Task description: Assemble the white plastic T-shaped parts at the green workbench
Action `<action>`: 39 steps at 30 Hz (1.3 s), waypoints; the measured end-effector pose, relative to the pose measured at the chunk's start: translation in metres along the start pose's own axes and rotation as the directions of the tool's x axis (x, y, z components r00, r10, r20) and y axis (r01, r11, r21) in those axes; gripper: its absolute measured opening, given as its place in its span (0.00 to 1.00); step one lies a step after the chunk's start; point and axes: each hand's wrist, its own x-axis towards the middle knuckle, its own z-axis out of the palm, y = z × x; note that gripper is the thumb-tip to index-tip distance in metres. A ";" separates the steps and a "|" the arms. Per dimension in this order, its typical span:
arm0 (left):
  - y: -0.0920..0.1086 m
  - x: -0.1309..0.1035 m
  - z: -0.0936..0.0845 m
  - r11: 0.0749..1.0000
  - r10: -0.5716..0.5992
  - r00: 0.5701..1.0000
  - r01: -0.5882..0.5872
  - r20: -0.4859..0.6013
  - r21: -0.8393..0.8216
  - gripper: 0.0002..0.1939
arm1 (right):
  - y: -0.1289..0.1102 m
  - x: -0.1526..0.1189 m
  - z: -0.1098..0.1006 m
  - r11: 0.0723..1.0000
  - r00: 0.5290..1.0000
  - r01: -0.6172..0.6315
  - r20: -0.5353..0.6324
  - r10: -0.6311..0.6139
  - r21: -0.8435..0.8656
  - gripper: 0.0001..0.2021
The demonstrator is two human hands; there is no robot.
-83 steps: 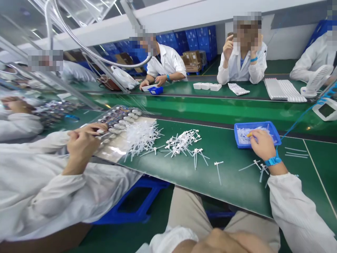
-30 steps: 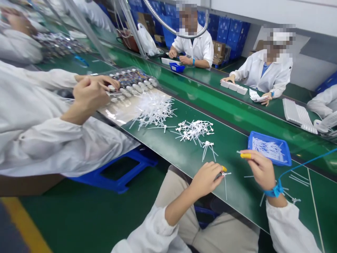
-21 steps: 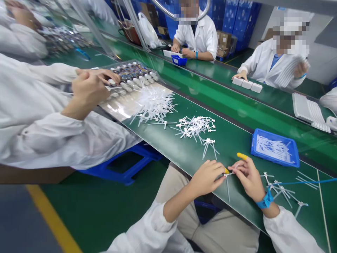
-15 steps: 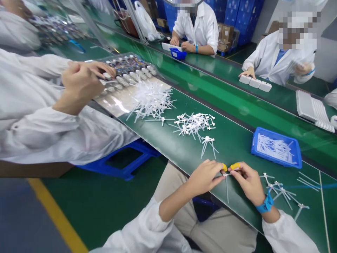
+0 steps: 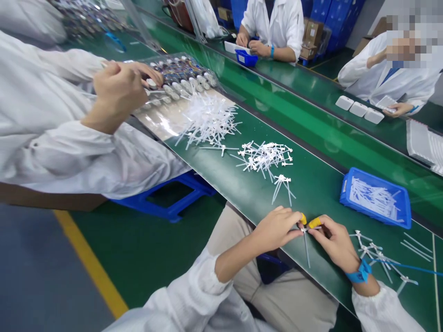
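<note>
My left hand (image 5: 277, 229) pinches a small white piece with thin translucent strips (image 5: 307, 251) at the table's near edge; one strip hangs down toward me. Close beside it, my right hand (image 5: 335, 244) has thumb and forefinger closed on a strip of the same piece. Yellow covers sit on a fingertip of each hand, and a blue band circles my right wrist. Several similar white pieces (image 5: 375, 251) lie to the right of my right hand. Beyond my hands lie a small cluster (image 5: 283, 181) and a larger pile of such pieces (image 5: 265, 157).
A blue tray (image 5: 346, 199) of loose strips stands beyond my right hand. Farther left lies a heap of white strips (image 5: 209, 120) near a co-worker's hands (image 5: 121, 92). Across the green belt (image 5: 277, 108), two people in white coats sit with white boxes (image 5: 358, 109) and a small blue bin (image 5: 246, 59).
The view has shifted, so the table appears farther right. Both my hands keep hold of the white piece. Across the belt, the right-hand co-worker's hand has left the white boxes and is raised.
</note>
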 end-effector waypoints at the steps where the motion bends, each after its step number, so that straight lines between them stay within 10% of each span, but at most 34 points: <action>1: 0.000 0.000 0.000 1.000 0.001 1.000 -0.001 0.000 0.001 0.09 | 0.001 0.000 0.000 1.000 1.000 -0.017 0.004 0.017 0.026 0.08; 39: -0.005 0.001 0.014 0.987 0.041 0.997 -0.030 -0.068 0.157 0.16 | -0.016 0.012 -0.009 0.996 0.989 0.050 0.142 -0.039 -0.073 0.19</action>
